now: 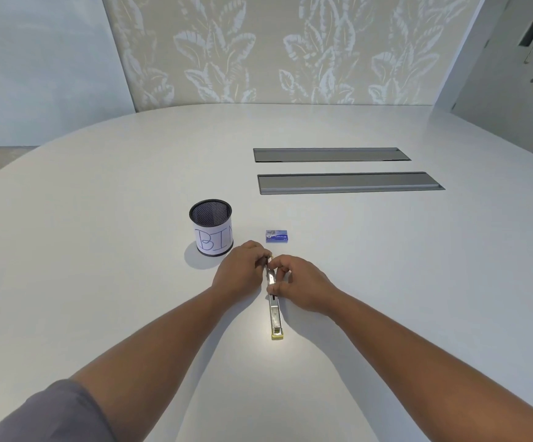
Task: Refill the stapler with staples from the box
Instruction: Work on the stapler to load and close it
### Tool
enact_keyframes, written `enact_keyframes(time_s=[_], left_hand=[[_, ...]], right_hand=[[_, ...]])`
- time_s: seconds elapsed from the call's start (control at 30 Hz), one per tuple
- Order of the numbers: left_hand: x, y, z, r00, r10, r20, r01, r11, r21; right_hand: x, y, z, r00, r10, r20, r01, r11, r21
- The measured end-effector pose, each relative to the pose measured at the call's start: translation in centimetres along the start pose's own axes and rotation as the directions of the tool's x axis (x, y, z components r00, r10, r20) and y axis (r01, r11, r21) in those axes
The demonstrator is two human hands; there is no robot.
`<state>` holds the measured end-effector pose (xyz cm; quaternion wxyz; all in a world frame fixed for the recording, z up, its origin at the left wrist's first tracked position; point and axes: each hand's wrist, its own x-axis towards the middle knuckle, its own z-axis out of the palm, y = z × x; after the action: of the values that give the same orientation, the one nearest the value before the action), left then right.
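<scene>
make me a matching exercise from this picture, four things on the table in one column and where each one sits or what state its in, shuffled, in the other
Things
1. stapler
2. staple box
3. mesh cup
4. cable trays

Places or states
A. black, with a paper label reading BIN, left of the blue box
B. two grey slots set in the table, far right
C. swung open flat, held by both the left hand and the right hand
D. small, blue, lying apart beyond the hands

Pairs: 1-C, 2-D, 3-A, 4-B
</scene>
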<state>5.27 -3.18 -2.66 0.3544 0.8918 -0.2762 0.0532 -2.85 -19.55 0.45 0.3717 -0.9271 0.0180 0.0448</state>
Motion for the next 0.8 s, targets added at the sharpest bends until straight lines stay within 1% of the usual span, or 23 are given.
enact_keyframes(time_s=[0.23,0.4,0.53,0.7,0.8], left_hand=[[0.1,0.1,0.0,1.0,0.02,0.017,-0.021,0.999,0.039],[0.0,0.1,0.2,1.0,0.004,-0.007,-0.004,1.0,0.029],[0.0,0.0,0.2,1.0,0.006,-0.006,-0.006,1.0,0.028],[0.0,-0.1,0.1,1.0,0.016,0.023,-0.017,0.999,0.049],[0.1,-0.2,0.3,1.0,0.003,0.015,-0.003,1.0,0.031]], right_hand=[[-0.8,-0.1,0.9,0.995,0.002,-0.104,0.004,0.998,0.063],[-1.5,0.4,1.8,0.978,0.005,-0.207,0.018,0.994,0.109],[-1.5,0.4,1.9,0.981,0.0,-0.196,0.023,0.993,0.114],[-1.0,0.1,1.7,0.989,-0.03,-0.143,0.05,0.989,0.138],[-1.0,0.0,1.9,0.99,-0.041,-0.134,0.061,0.987,0.146]])
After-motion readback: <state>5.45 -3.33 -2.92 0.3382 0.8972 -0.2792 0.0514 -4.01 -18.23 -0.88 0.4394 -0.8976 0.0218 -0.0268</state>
